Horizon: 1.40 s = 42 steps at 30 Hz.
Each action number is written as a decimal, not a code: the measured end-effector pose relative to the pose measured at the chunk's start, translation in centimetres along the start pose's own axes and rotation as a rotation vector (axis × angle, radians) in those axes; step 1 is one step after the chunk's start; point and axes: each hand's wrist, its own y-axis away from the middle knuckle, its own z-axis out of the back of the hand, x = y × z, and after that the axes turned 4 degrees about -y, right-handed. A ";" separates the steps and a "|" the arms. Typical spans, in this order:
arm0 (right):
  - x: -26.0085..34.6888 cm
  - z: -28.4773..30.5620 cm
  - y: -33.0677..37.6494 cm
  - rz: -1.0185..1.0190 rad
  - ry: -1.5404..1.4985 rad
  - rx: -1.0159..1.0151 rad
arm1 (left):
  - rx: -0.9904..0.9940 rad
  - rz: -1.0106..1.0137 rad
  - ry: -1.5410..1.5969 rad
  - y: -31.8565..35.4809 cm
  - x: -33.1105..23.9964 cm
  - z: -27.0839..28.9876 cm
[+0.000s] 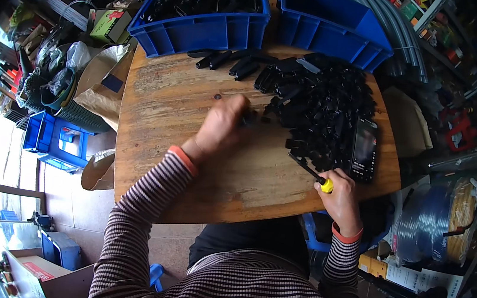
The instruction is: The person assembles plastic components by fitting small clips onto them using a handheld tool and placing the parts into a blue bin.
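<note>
Over the middle of the wooden table [185, 196], my left hand [220, 124] is curled closed and smeared by motion. A small black part [249, 118] shows blurred at its fingertips; its exact shape is hidden. Just beyond that hand lies a small dark round piece [217, 96]. My right hand [339, 200], by the table's near right edge, is wrapped round a screwdriver-like tool [327, 185] with a yellow-and-black handle. Its thin dark shaft points to the far left, toward a large heap of black plastic parts [330, 106]. The two hands are well apart.
A smartphone [364, 149] lies against the heap's right side. At the far edge stand a blue crate [199, 34] full of black parts and another blue crate [324, 34]. Several longer black pieces [242, 66] lie before them. Brown paper bags [104, 82] flank the table's left side.
</note>
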 end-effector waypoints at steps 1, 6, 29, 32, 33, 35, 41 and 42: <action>0.0 0.1 0.0 0.004 -0.002 -0.003 | -0.103 0.079 -0.013 -1.1 1.4 0.3; -0.5 0.1 0.0 0.051 -0.010 0.006 | -0.254 0.257 -0.136 -6.9 8.3 0.1; 1.5 -1.2 -1.4 0.077 -0.266 -0.113 | 0.252 -0.766 -0.520 2.0 -5.2 -1.1; 2.7 -1.9 -2.5 0.222 -0.308 -0.103 | 0.269 -0.745 -0.414 1.8 -5.3 -0.7; 2.9 -2.0 -2.9 0.229 -0.310 -0.091 | 0.246 -0.713 -0.381 1.4 -5.0 -0.3; 3.1 -2.0 -3.5 0.270 -0.262 -0.125 | 0.220 -0.667 -0.355 1.9 -5.0 0.1; 3.7 -3.8 -5.9 0.370 -0.216 -0.078 | 0.118 -0.619 -0.336 5.2 -7.9 -0.6; 3.8 -4.3 -6.1 0.388 -0.201 -0.039 | 0.094 -0.669 -0.355 5.4 -8.2 -0.9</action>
